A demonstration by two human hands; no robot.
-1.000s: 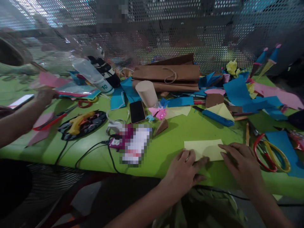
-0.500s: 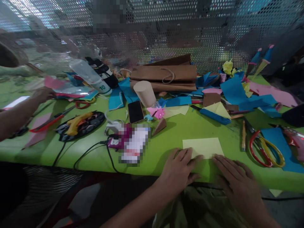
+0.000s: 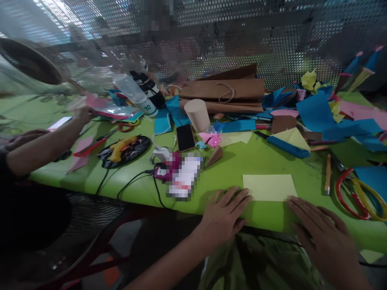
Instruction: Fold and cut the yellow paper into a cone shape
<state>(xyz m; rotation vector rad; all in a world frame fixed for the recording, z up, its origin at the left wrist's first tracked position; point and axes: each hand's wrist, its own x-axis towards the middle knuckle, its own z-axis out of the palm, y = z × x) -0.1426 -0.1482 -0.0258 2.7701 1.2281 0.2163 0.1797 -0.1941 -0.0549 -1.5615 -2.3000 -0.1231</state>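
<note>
Moved: both hands have slid back off the yellow paper (image 3: 270,187) toward the near counter edge; a second ago their fingers lay on it.
Paper: flat on the green counter (image 3: 236,161), near-right part, long axis running left to right, free of both hands.
Left hand (image 3: 225,213): released, fingers spread flat on the counter, fingertips just beside the paper's near-left corner.
Right hand (image 3: 323,233): released, palm down, fingertips just short of the paper's near-right corner.
Relation: paper lies just beyond both hands, between them; the left hand is slightly closer.
Around: pencil (image 3: 327,180) and scissors (image 3: 359,193) right of the paper; phone (image 3: 185,137) and paper cup (image 3: 197,115) farther off to the left; brown bags (image 3: 223,90) at the far side.
Other person: an arm (image 3: 42,147) at far left reaches over coloured sheets, well apart from the paper.
</note>
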